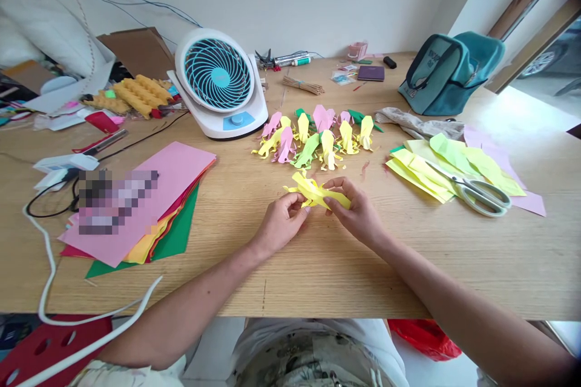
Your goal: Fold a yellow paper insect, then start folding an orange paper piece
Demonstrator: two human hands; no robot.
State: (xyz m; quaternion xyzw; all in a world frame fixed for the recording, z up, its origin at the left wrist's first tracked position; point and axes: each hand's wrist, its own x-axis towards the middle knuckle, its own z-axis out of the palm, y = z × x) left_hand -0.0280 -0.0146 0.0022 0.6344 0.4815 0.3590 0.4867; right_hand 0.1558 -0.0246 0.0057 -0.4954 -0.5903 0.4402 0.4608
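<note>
Both my hands hold one yellow folded paper piece (pixel 318 192) just above the wooden table (pixel 318 266). My left hand (pixel 282 222) pinches its left end with fingers closed. My right hand (pixel 356 208) grips its right end, thumb and fingers pressed on the paper. Behind my hands lies a cluster of finished folded paper figures (pixel 318 136) in yellow, pink and green.
A stack of coloured paper sheets (pixel 149 205) lies at the left. Cut yellow-green paper (pixel 436 163) and scissors (pixel 483 193) lie at the right. A white and blue fan (pixel 218 81), a teal bag (pixel 447 72), cables (pixel 49 266) and clutter stand further back.
</note>
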